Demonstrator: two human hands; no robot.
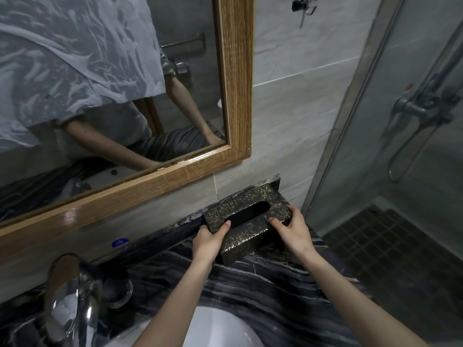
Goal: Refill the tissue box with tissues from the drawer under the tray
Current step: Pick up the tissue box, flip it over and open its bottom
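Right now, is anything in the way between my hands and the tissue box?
Nothing visible. Your left hand grips the left end of the tissue box and your right hand grips its right end, at the back of the counter. The slot on top looks dark, with no tissue showing.

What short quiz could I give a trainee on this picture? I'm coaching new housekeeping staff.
1. True or false: the left hand and the right hand both grip the tissue box.
2. What shows in the box's slot? A) a white tissue B) only darkness C) a soap bar
3. Fill in: the faucet stands to the box's ____.
Key: 1 true; 2 B; 3 left.
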